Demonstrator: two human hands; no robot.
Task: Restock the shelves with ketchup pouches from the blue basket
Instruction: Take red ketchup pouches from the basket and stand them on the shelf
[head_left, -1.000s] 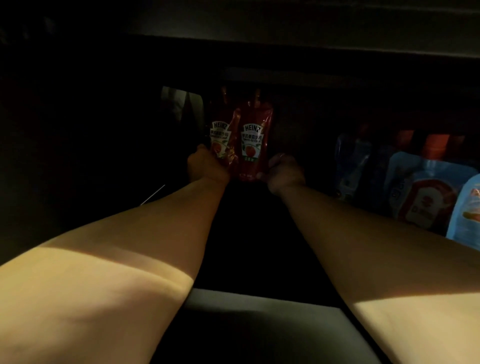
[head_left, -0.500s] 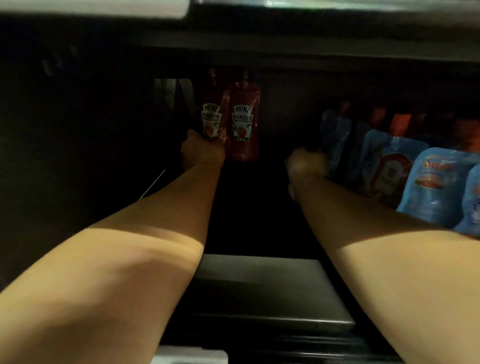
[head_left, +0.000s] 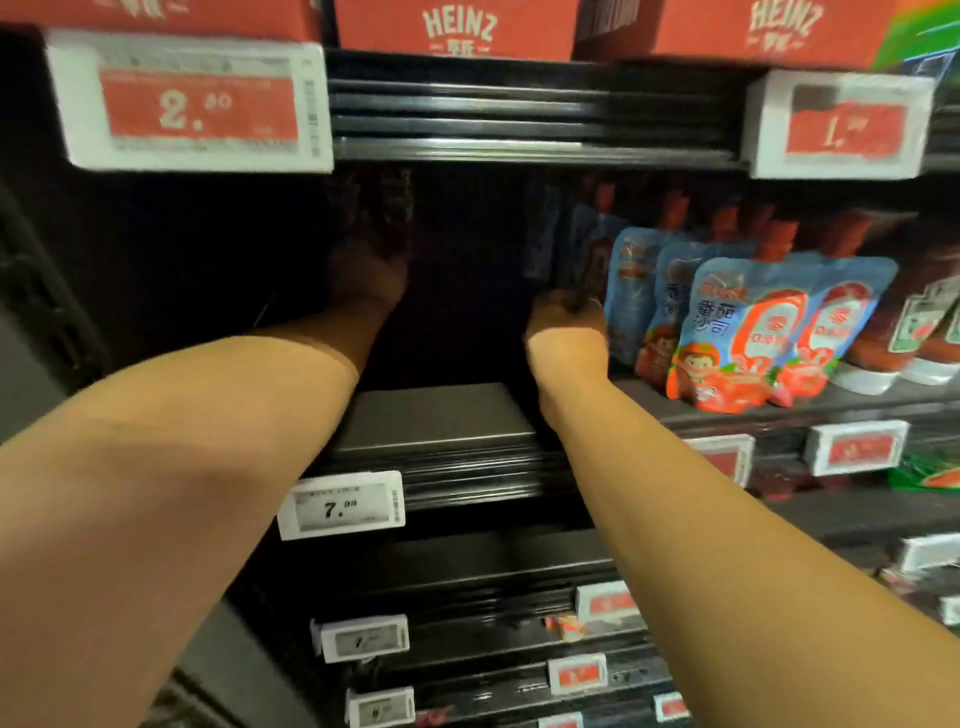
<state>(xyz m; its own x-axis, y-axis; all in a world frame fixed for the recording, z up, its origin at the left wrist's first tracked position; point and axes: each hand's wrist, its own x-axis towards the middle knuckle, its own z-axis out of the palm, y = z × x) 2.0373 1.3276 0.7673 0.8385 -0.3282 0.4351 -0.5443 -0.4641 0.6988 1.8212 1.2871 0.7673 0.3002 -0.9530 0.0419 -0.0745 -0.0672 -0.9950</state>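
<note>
Two dark red Heinz ketchup pouches (head_left: 382, 208) stand upright deep in the dark shelf bay, barely lit. My left hand (head_left: 366, 275) reaches far in and holds the base of the left pouch. My right hand (head_left: 566, 319) is nearer the front, apart from the red pouches, with its back toward me. It lies against the leftmost of the blue pouches (head_left: 589, 249), and its fingers are hidden in shadow. The blue basket is out of view.
A row of blue-and-red sauce pouches (head_left: 737, 327) fills the shelf to the right, with red bottles (head_left: 914, 322) beyond. The black shelf floor (head_left: 436, 415) carries a 7.98 price tag (head_left: 341, 505). Heinz boxes (head_left: 460, 26) and price tags (head_left: 192, 104) sit overhead; more shelves lie below.
My right hand let go of the right ketchup pouch and moved right to the blue pouches. The view pulled back out of the shelf bay. My left hand stayed at the pouches.
</note>
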